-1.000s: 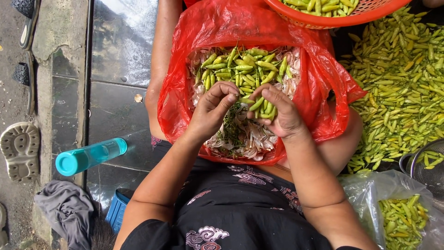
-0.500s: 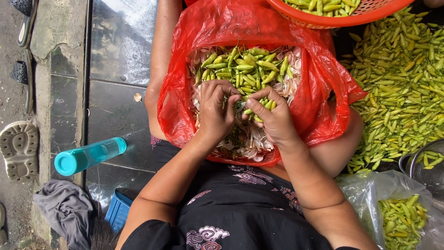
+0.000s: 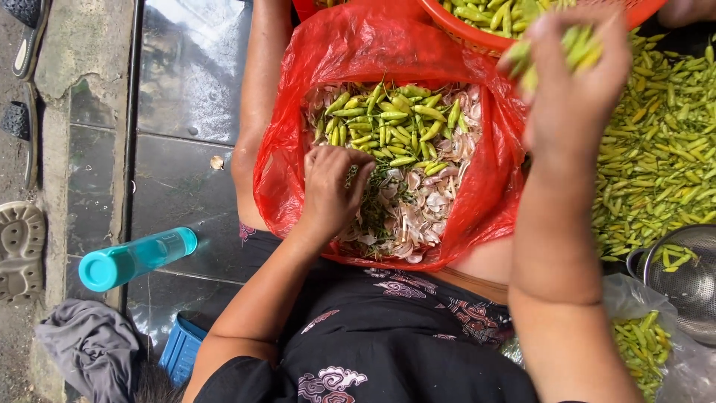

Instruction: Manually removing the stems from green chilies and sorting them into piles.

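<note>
Hands split: right (image 3: 570,82) gripping chillies (image 3: 574,45) above basket (image 3: 477,33), left (image 3: 332,186) curled in red bag (image 3: 373,52) among chillies and peels; best dropped squarely over basket, none spilling.

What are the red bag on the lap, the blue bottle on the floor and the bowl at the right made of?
The red bag looks like thin glossy plastic film: it crinkles and shines. The blue bottle seems to be translucent plastic with an opaque cap. The bowl at the right edge appears to be perforated metal, grey and dully reflective, though only part shows.
</note>
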